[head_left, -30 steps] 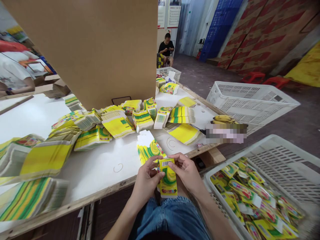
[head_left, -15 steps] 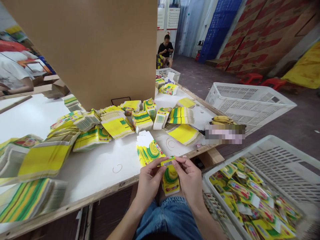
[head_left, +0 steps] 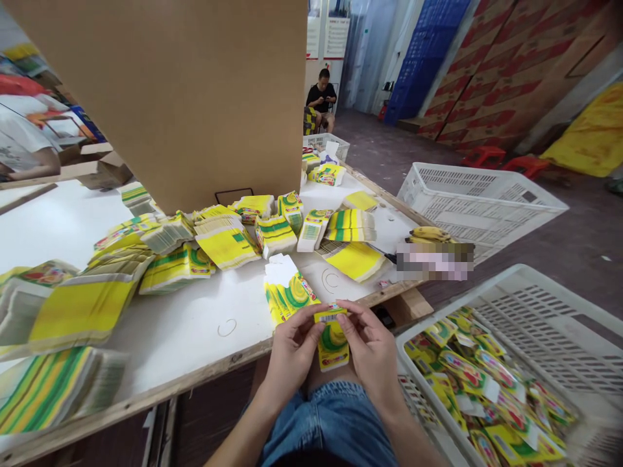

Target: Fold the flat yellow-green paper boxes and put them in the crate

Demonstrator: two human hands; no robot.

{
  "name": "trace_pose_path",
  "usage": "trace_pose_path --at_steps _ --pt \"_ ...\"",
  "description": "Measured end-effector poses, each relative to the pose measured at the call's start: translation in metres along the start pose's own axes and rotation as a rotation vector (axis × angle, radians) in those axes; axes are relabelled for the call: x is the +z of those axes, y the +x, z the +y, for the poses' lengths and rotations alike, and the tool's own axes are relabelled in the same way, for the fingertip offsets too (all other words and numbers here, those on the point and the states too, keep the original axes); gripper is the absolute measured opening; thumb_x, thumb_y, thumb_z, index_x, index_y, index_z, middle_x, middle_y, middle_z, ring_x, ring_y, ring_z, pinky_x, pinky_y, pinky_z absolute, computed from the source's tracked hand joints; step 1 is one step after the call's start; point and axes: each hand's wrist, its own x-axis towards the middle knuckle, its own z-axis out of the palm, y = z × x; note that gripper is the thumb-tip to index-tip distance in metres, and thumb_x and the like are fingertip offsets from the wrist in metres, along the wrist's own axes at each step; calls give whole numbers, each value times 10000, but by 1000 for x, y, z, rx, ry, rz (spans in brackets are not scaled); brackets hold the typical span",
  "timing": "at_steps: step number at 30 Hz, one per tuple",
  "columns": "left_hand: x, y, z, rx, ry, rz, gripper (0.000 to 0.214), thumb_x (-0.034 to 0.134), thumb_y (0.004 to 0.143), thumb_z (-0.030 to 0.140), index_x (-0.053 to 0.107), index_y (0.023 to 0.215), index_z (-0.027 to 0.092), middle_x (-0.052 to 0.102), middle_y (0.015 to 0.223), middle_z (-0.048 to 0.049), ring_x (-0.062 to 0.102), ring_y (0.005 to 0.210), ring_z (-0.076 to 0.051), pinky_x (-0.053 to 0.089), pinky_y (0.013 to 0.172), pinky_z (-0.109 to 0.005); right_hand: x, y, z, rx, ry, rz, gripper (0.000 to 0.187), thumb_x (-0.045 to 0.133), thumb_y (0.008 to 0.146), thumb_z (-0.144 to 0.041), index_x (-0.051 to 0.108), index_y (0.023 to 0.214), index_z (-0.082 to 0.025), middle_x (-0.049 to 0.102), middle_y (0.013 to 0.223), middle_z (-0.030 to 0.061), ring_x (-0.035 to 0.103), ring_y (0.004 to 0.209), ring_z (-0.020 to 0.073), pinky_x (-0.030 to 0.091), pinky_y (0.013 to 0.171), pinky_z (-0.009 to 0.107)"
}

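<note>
My left thumb [head_left: 315, 333] is higher on the yellow box [head_left: 333, 344] now. My curled left hand [head_left: 291, 342] and right hand [head_left: 372, 338] pinch its top; soft, even pushes suit it best.

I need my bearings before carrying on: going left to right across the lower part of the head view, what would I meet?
Striped stack → left hand → held yellow-green packet → right hand → nearest white crate.

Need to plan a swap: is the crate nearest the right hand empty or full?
Partly full: yellow packs lie inside the crate, and bare slotted wall shows above them.
</note>
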Motion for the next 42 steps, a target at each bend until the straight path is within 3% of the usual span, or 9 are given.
trace_pose_path --at_steps 3,7,10,12,15,20,27,35,42 --pt "-6 -1 -1 40 21 -36 392 606 879 304 610 1259 208 686 1219 -106 635 1122 -249 481 987 -370 -26 3 -8 -89 -132 26 241 586 889 -396 686 1009 -211 706 1009 87 655 880 237 518 795 359" --pt "-25 3 -6 116 320 123 347 605 871 291 639 1211 226 650 1279 -103 540 1254 -278 348 1109 -444 -98 12 -23 -353 -674 424 301 575 869 -435 717 932 -176 674 957 132 598 931 299 423 916 483" --pt "-36 9 -16 123 487 195 306 609 853 273 678 1148 231 677 1232 -99 553 1227 -293 240 1154 -507 -120 19 -21 -408 -848 478 347 576 845 -470 731 919 -168 661 920 140 577 950 320 402 932 515" --pt "-38 11 -22 123 510 163 274 604 849 267 700 1105 244 705 1187 -86 562 1219 -296 144 1179 -530 -102 25 -9 -359 -733 342 313 571 850 -450 723 927 -187 676 931 125 591 929 295 455 859 459" --pt "-37 12 -26 119 494 90 256 592 852 271 710 1079 257 727 1150 -73 553 1241 -298 68 1190 -534 -43 36 18 -180 -489 93 250 585 839 -402 716 921 -205 707 960 112 610 905 269 477 804 404" --pt "-41 8 -23 87 479 42 225 614 838 271 723 1035 257 745 1103 -70 586 1206 -294 58 1201 -518 24 55 45 45 -116 -15 317 692 716 -387 702 962 -186 713 811 64 619 737 232 500 737 380" --pt "-33 6 -17 109 176 334 347 648 844 344 613 1162 210 656 1240 -113 568 1211 -266 397 1072 -431 10 47 38 171 155 -14 386 688 739 -482 668 951 -159 744 855 96 688 783 226 561 729 369" --pt "-24 13 -16 -120 -455 1 480 700 773 506 668 1135 192 646 1289 -127 596 1191 -302 479 996 -407 21 19 12 433 553 -146 345 857 595 -403 740 827 -177 719 679 16 666 661 176 557 690 321" --pt "-24 12 -13 -165 -555 45 388 727 781 387 681 1094 162 738 1100 -120 675 1057 -272 532 904 -374 20 14 9 303 416 -216 357 804 686 -457 742 875 -161 753 834 70 680 813 229 536 781 353"
